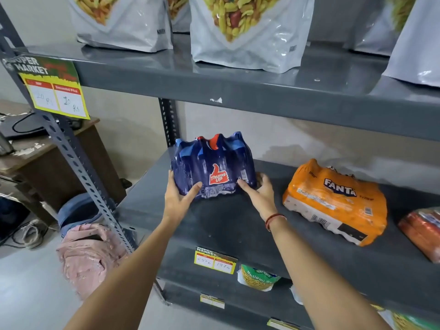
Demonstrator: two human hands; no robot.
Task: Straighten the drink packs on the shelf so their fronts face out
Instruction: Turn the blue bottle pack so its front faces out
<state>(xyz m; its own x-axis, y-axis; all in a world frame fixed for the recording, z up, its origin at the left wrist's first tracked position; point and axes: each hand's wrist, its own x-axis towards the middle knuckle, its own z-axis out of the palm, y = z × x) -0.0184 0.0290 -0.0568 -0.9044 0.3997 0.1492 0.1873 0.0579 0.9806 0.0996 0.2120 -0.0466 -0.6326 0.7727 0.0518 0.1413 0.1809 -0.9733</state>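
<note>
A dark blue Thums Up drink pack stands upright at the left of the grey middle shelf, its logo facing me. My left hand grips its lower left corner, thumb on the front. My right hand holds the lower right corner, fingers wrapped behind it. An orange Fanta pack lies tilted on its back to the right, logo up. A red-orange pack lies at the right edge, partly out of frame.
Large grey snack bags stand on the upper shelf. Price tags hang on the shelf edges. A slotted upright post runs down the left. A pink bag and a wooden desk sit on the floor at left.
</note>
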